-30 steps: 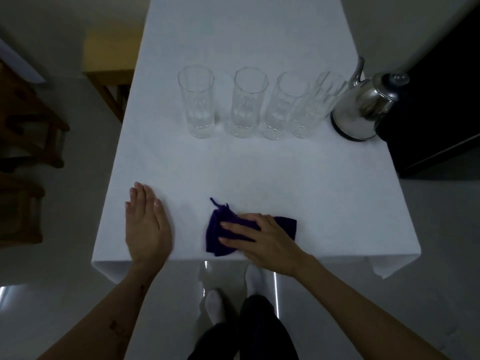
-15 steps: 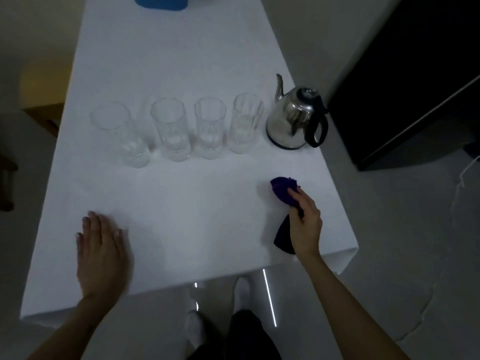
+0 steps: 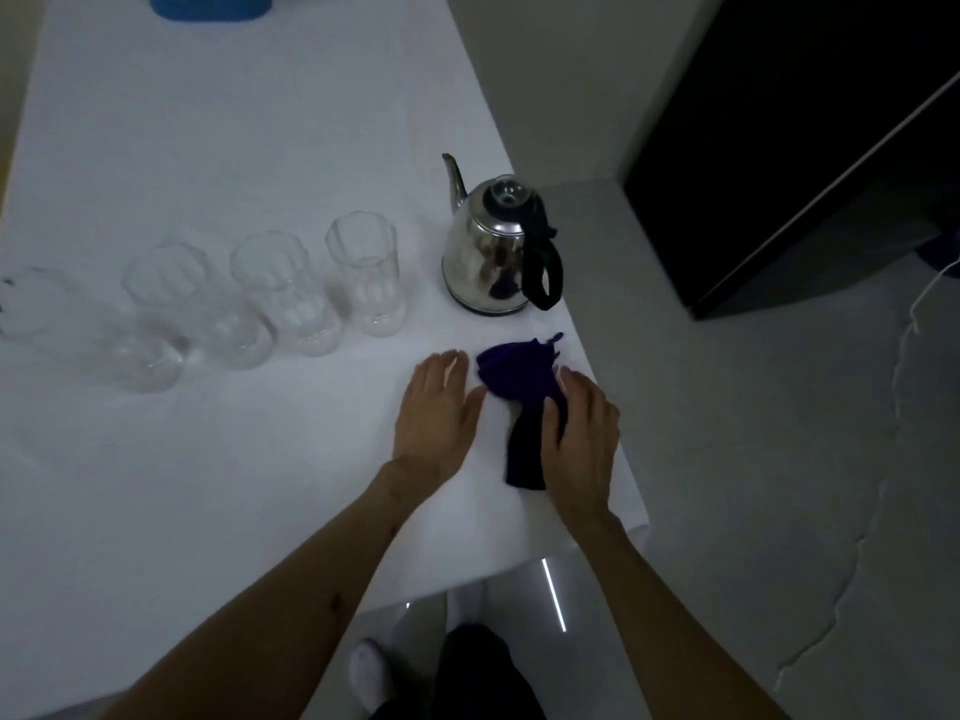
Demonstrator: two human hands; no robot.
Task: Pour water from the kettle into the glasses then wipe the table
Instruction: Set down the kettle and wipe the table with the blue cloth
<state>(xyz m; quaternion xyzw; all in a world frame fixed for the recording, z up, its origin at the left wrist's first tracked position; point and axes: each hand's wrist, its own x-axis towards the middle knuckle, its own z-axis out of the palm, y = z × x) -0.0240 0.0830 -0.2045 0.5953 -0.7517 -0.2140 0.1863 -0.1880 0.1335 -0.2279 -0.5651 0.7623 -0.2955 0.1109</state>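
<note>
A purple cloth (image 3: pixel 514 381) lies bunched on the white table (image 3: pixel 234 459) near its right edge, just in front of the steel kettle (image 3: pixel 488 262) with its black handle. My right hand (image 3: pixel 582 433) presses on the cloth's right side, fingers curled over it. Flat on the table, my left hand (image 3: pixel 436 413) rests palm down with its fingers apart, touching the cloth's left edge. Several clear glasses (image 3: pixel 363 272) stand in a row to the left of the kettle.
A blue object (image 3: pixel 208 2) sits at the table's far end. A dark cabinet (image 3: pixel 805 148) stands to the right across a strip of grey floor. The table's near edge runs just below my wrists, and my feet (image 3: pixel 369 672) show beneath it.
My right hand has slid the cloth along the table toward the kettle and right edge. My left hand has come across from the left side to the cloth.
</note>
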